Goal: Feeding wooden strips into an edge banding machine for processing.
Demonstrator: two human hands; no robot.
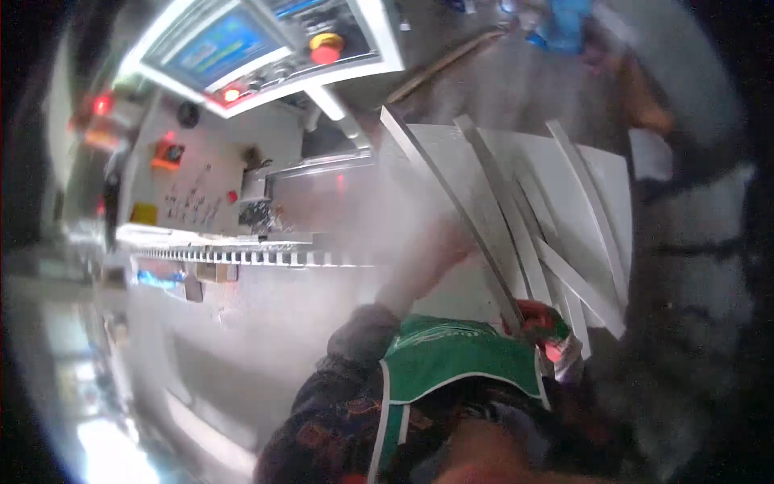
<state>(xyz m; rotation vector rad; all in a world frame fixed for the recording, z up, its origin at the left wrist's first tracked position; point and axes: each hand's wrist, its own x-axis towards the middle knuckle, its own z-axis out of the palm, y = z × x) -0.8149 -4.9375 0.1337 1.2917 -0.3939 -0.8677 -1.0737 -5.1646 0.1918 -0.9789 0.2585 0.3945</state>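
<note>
A long, pale, straight profile strip [451, 198] runs slantwise across a white tabletop [592, 161], its near end at my right hand. My right hand [548, 329], in what looks like a partly green and reddish glove, closes around that near end beside my apron. My left hand [447, 250] reaches forward to the left side of the same strip; glare and haze blur its fingers, so whether it touches the strip is unclear. Several more pale strips [588, 202] lie to the right, and a shorter one [580, 286] crosses over others close to my right hand.
At the upper left stands a control panel [266, 56] with a screen and a red emergency button [326, 48] on a yellow base. Below it a machine bed [210, 185] has a toothed rail [266, 256] along its edge. A green apron [463, 355] covers my front.
</note>
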